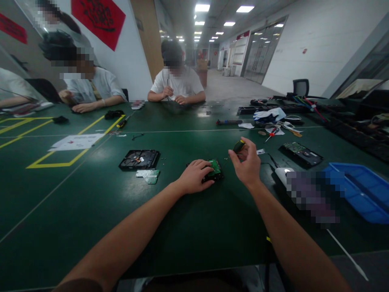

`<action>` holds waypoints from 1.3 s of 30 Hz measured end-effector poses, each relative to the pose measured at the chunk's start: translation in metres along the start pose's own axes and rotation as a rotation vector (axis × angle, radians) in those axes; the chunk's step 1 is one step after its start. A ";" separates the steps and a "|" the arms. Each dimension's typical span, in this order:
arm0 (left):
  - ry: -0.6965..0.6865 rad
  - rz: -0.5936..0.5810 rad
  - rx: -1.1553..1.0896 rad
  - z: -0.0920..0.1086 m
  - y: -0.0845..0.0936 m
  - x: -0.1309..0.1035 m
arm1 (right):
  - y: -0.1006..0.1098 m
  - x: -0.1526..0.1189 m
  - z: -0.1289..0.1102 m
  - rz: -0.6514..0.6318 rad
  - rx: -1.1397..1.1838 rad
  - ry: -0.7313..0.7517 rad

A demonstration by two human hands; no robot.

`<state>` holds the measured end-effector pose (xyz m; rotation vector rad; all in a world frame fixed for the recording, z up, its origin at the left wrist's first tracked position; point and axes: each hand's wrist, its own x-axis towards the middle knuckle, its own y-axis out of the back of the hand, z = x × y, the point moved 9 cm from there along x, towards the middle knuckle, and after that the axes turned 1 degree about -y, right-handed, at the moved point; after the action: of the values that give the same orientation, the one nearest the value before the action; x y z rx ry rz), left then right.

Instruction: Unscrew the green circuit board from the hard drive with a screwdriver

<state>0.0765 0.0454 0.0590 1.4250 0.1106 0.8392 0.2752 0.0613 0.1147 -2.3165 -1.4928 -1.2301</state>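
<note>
The left hand (195, 176) and right hand (249, 165) are bare, as are both forearms (148, 214). A dark sleeve (79, 285) with a curved hem covers the left arm farther up.

Dim room, cool cast. White ceiling panels (202, 8) far beyond left hand (199, 176) and right hand (248, 162), brightest spots in view. Pale sheen on dark green tabletop (182, 142), left of left hand; smaller glare beyond both. Near side of hands very dark. Far room hazy, soft. Wide-angle stretch toward outer edges. Pixelated blocks beyond hands and right of right hand
</note>
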 end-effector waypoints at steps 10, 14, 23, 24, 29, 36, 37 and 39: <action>0.009 0.059 -0.017 0.000 -0.002 -0.004 | -0.008 -0.007 -0.009 -0.028 0.015 0.030; 0.028 0.072 -0.021 -0.003 -0.002 -0.004 | -0.008 -0.008 -0.009 -0.011 0.002 0.031; 0.024 0.059 -0.017 0.000 0.000 -0.003 | -0.009 -0.009 -0.013 -0.036 0.001 0.030; 0.025 0.057 -0.019 -0.001 -0.001 -0.003 | -0.009 -0.009 -0.013 -0.040 0.001 0.033; 0.032 0.047 -0.017 -0.002 -0.002 -0.003 | -0.009 -0.009 -0.014 -0.030 -0.014 0.049; 0.033 0.047 -0.016 -0.001 -0.003 -0.003 | -0.013 -0.010 -0.007 -0.059 0.025 0.026; 0.033 0.047 -0.016 -0.001 -0.003 -0.003 | -0.013 -0.010 -0.007 -0.056 0.026 0.028; 0.036 0.047 -0.013 -0.002 -0.003 -0.003 | -0.012 -0.010 -0.008 -0.053 0.028 0.029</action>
<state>0.0747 0.0454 0.0546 1.4058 0.0992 0.9025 0.2591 0.0569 0.1093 -2.2451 -1.5614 -1.2415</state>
